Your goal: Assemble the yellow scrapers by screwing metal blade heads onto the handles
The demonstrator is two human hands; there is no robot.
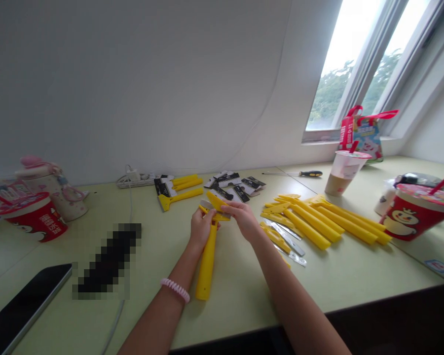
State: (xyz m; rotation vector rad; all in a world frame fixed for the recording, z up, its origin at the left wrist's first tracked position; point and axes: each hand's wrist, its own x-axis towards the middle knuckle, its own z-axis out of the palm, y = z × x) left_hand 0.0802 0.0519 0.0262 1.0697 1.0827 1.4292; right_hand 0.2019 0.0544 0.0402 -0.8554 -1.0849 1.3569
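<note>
My left hand (201,228) is closed around the head of a yellow scraper (206,268), whose handle points down toward me. With thumb and fingers pinched, my right hand (242,217) grips a yellow plastic cover (215,199) over the scraper's head. A strip of metal blade shows between the two yellow parts; how they fit together is partly hidden by my fingers. To the right lie several yellow scraper handles (311,224). Beside them are loose yellow covers (276,237) and clear-wrapped metal blades (290,241).
Behind my hands lie yellow scrapers (185,195) and black-and-white cards (233,185). A screwdriver (311,173), drink cup (346,172) and red tub (410,212) stand or lie rightward. Leftward are another red tub (37,217), a bottle (72,199), a phone (29,305) and a cable (114,323).
</note>
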